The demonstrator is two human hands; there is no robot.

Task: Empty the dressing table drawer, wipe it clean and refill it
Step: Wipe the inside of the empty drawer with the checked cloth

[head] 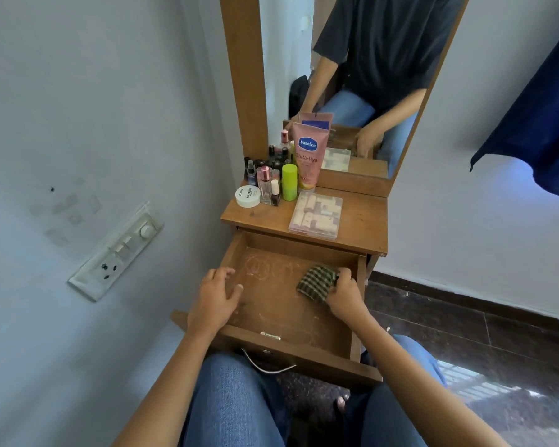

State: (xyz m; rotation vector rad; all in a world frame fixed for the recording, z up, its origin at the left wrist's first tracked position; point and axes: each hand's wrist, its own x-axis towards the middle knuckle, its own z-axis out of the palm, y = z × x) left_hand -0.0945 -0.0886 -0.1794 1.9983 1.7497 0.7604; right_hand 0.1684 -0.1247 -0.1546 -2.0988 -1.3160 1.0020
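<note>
Drawer (273, 312) emptied, wiping in hand

Nearest, the left hand (213, 301) is laid on the drawer's left wall, its grip released, nothing held. At the right side of the drawer floor a checked cloth (317, 280) is clenched in the grip of the right hand (344, 295) and held against the wood. Pale dusty smears are seen across the bare floor, so wiping is judged barely begun. Further back, the contents are parked on the desk (363, 227): a clear box (316, 215), a white jar (247, 196), small bottles (267, 185), a Vaseline tube (309, 156). Refilling is left to do.
</note>
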